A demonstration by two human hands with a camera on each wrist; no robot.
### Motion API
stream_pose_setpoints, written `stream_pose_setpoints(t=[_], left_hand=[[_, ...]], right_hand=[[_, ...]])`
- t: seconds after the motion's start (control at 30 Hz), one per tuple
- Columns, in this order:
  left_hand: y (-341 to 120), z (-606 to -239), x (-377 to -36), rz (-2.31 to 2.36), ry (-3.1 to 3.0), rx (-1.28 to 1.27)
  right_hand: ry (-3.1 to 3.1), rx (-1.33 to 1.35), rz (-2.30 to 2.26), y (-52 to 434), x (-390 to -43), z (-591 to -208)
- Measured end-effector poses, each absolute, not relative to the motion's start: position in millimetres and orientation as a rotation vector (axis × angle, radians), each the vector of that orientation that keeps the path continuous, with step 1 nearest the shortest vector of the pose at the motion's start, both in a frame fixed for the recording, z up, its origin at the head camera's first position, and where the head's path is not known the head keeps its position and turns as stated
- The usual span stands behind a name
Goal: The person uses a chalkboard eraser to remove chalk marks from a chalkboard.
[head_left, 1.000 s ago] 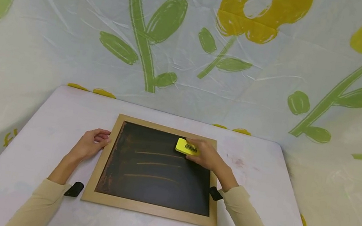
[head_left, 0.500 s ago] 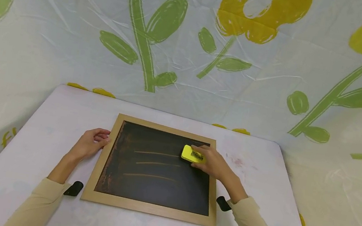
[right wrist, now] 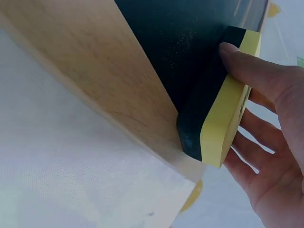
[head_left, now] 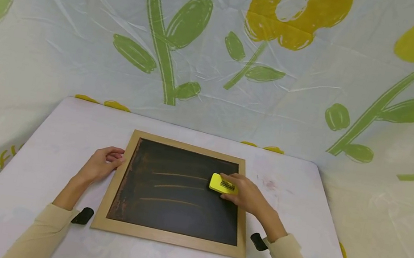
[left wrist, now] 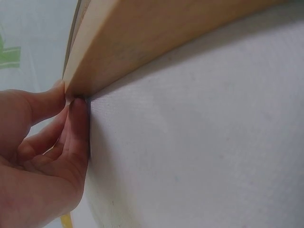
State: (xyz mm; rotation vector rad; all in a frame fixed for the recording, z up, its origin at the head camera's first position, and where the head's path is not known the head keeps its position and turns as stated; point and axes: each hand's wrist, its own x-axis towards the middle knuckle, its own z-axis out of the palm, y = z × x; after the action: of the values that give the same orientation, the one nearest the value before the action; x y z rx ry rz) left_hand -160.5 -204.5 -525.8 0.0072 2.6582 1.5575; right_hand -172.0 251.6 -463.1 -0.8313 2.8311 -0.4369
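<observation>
A wood-framed chalkboard (head_left: 176, 219) lies flat, with three thin orange chalk lines (head_left: 175, 202) across its middle and an orange smear along its left side. My right hand (head_left: 248, 195) grips a yellow board eraser (head_left: 217, 182) on the right part of the black surface, by the right ends of the upper lines. In the right wrist view, the thumb presses the eraser's dark felt side (right wrist: 202, 109) and the fingers lie behind the yellow body. At the left frame edge, my left hand (head_left: 100, 163) pinches the wooden frame (left wrist: 109, 52) between thumb and fingertips.
The board rests on a table with a pale cloth (head_left: 289, 173), faintly stained to the right of the frame. A flower-printed curtain (head_left: 208, 70) surrounds the table at the back and sides. Black wrist devices (head_left: 82, 216) sit at both sleeves.
My right hand has drawn the eraser toward me and a little to the right, down from near the top of the board. The left hand keeps its place on the frame.
</observation>
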Motion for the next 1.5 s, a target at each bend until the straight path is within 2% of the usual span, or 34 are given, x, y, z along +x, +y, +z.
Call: stream_pose_setpoints(t=[1.5], left_hand=[[-203,-523,-158,1.559,2.665,0.010]], right_hand=[[2.770,-0.984,-0.397,197,-191,-464]])
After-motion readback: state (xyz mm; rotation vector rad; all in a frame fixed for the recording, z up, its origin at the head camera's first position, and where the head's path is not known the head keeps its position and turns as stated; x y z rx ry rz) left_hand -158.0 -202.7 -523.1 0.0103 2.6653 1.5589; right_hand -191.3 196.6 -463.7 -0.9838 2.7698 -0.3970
